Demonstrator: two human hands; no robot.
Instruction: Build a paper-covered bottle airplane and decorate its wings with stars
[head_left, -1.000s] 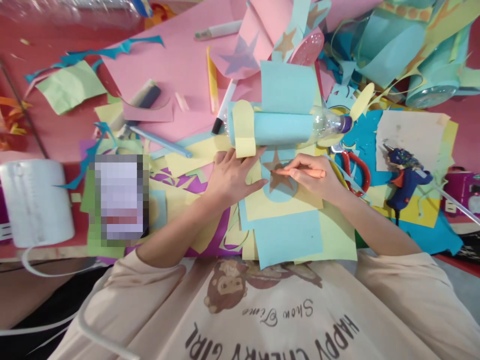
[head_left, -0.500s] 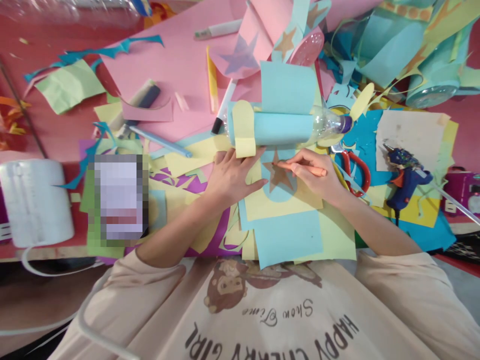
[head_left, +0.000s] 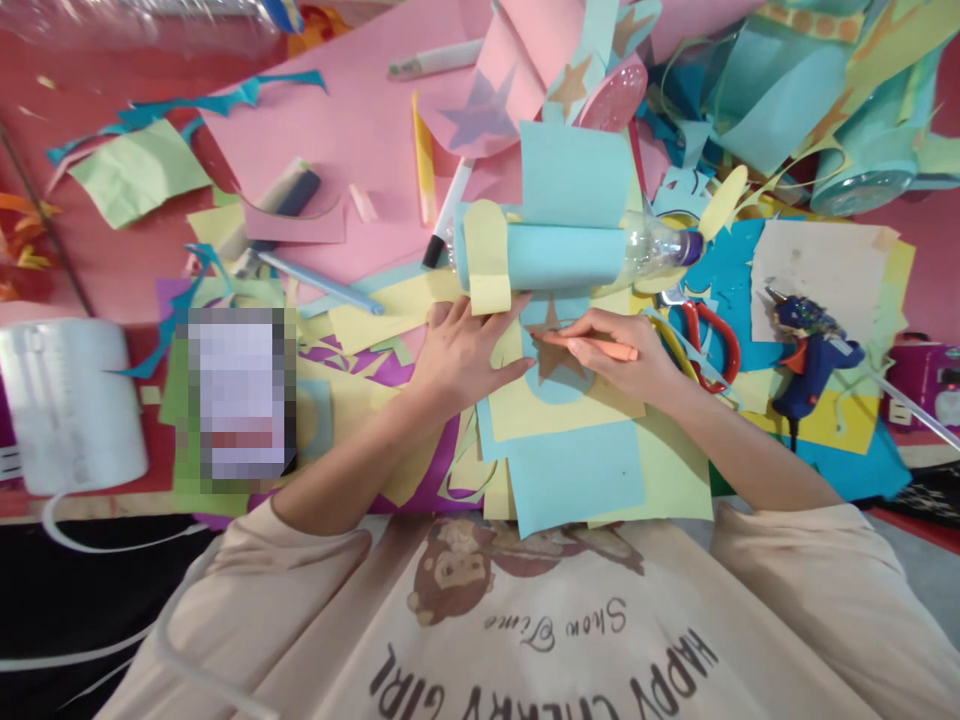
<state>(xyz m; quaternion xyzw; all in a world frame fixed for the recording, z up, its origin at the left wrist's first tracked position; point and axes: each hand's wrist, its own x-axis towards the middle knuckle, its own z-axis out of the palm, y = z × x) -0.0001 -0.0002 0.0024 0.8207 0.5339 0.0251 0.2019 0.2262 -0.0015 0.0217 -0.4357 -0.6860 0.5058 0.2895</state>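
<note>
My right hand (head_left: 626,350) grips an orange marker (head_left: 611,349), its tip on the left arm of a brown-orange star (head_left: 559,362). The star is coloured on a light blue rounded paper piece (head_left: 577,392), which lies on a yellow sheet (head_left: 615,408). My left hand (head_left: 469,350) rests flat with fingers spread, pressing at the left of the star. Just beyond my hands lies a clear plastic bottle (head_left: 652,245) on its side, wrapped in blue paper (head_left: 568,255) with a yellow strip (head_left: 489,265) across it.
Red-handled scissors (head_left: 716,345) and a blue glue gun (head_left: 814,360) lie to the right. A blurred-out phone (head_left: 238,400) and a white box-like device (head_left: 75,405) are on the left. Pens, paper scraps and a pink sheet (head_left: 330,110) cover the far side.
My right hand and the marker have shifted slightly left and down, the marker's tip moving to the star's left arm. My left hand keeps its place.
</note>
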